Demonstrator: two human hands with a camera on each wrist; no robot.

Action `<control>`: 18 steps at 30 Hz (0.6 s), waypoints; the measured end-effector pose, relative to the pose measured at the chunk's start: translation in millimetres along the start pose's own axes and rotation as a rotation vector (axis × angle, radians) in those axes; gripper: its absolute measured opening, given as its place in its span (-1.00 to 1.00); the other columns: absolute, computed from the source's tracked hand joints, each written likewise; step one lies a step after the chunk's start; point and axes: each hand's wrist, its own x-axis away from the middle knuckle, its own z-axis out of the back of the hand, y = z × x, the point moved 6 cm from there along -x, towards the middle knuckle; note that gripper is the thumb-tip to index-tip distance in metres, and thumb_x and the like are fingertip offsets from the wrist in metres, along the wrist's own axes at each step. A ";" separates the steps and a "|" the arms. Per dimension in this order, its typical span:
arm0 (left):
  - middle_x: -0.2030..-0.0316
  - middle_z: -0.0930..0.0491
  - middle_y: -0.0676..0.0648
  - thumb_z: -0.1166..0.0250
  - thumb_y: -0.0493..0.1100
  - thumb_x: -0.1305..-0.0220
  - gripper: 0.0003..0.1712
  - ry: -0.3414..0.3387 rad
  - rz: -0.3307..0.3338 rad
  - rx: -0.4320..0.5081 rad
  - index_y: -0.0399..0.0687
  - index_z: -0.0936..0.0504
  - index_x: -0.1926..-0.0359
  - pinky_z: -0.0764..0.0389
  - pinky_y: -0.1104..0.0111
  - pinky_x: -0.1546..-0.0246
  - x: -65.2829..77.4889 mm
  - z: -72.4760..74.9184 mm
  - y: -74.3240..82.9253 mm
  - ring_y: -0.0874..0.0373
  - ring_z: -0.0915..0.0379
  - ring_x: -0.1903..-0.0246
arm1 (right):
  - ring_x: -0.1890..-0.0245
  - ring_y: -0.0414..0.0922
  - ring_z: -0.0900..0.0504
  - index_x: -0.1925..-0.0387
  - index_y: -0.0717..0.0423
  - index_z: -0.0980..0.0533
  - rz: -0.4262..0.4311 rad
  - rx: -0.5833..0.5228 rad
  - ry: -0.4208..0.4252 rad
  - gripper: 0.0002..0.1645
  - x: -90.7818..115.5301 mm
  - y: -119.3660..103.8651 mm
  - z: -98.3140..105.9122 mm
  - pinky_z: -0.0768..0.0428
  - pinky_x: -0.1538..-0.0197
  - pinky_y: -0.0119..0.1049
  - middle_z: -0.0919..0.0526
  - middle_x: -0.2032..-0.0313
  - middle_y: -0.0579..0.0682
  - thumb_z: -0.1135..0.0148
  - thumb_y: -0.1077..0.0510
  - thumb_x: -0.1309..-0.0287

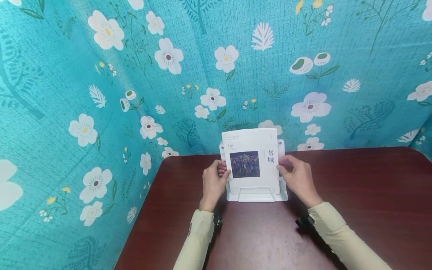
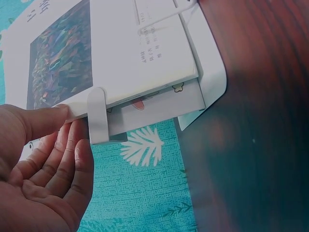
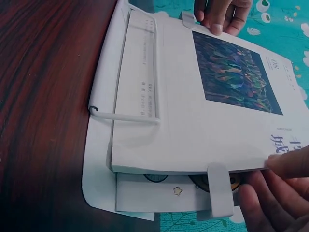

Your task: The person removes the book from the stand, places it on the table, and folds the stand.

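A white book (image 1: 249, 142) with a dark, colourful picture on its cover leans upright on a white book stand (image 1: 283, 183). A white wire bar (image 3: 157, 72) crosses the lower front of the book, and side clips (image 2: 98, 116) sit at its edges. At the book's left edge my left hand (image 1: 215, 182) pinches it, thumb on the front edge and fingers curled behind. My right hand (image 1: 299, 178) grips the opposite edge the same way, its thumb (image 3: 289, 163) on the cover side. Cartoon drawings show on the stand's back plate (image 3: 164, 191), most of it hidden by the book.
The stand rests on a dark red-brown wooden table (image 1: 354, 195), near its back edge. Behind and to the left hangs a teal cloth (image 1: 189, 82) with white flowers. Dark wrist devices (image 1: 305, 221) are strapped below the sleeves.
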 end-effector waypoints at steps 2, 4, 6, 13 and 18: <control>0.29 -0.79 -0.10 -0.53 -0.33 -0.17 -0.77 0.000 0.003 0.006 -0.15 -0.70 0.15 -0.75 0.37 0.27 0.0 0.3 0.3 0.16 -0.75 0.35 | 0.08 0.27 -0.78 0.06 0.31 -0.65 -0.008 -0.007 -0.002 -0.77 -0.6 1.5 -0.6 -0.71 0.00 0.24 -0.79 0.08 0.33 -0.37 0.37 -0.24; 0.29 -0.79 -0.11 -0.53 -0.33 -0.18 -0.77 -0.001 0.004 0.013 -0.16 -0.70 0.15 -0.75 0.37 0.27 -0.1 0.0 0.3 0.16 -0.75 0.35 | 0.08 0.27 -0.79 0.07 0.30 -0.65 -0.021 -0.017 -0.006 -0.77 -1.2 3.6 -0.9 -0.71 0.00 0.24 -0.79 0.09 0.33 -0.38 0.37 -0.24; 0.28 -0.79 -0.11 -0.53 -0.32 -0.18 -0.77 -0.003 0.005 0.018 -0.15 -0.71 0.14 -0.76 0.37 0.26 -0.1 -0.4 0.3 0.15 -0.76 0.34 | 0.07 0.27 -0.79 0.04 0.29 -0.65 -0.034 -0.030 -0.008 -0.75 -1.7 5.5 -0.9 -0.70 -0.01 0.24 -0.79 0.08 0.32 -0.38 0.37 -0.24; 0.26 -0.77 -0.09 -0.51 -0.33 -0.21 -0.76 0.009 -0.015 0.022 -0.13 -0.69 0.11 -0.75 0.37 0.22 -0.1 -1.7 0.1 0.16 -0.74 0.31 | 0.03 0.24 -0.80 -0.15 0.24 -0.64 -0.033 -0.038 -0.011 -0.58 -3.9 6.2 0.0 -0.74 0.00 0.07 -0.81 0.04 0.28 -0.39 0.35 -0.25; 0.26 -0.77 -0.09 -0.51 -0.33 -0.21 -0.75 0.030 -0.019 0.034 -0.12 -0.69 0.10 -0.75 0.37 0.23 0.1 -1.0 0.4 0.16 -0.73 0.32 | 0.03 0.22 -0.80 -0.15 0.21 -0.67 -0.021 -0.048 -0.014 -0.58 -5.9 5.1 2.5 -0.52 0.13 -0.63 -0.81 0.02 0.25 -0.41 0.34 -0.25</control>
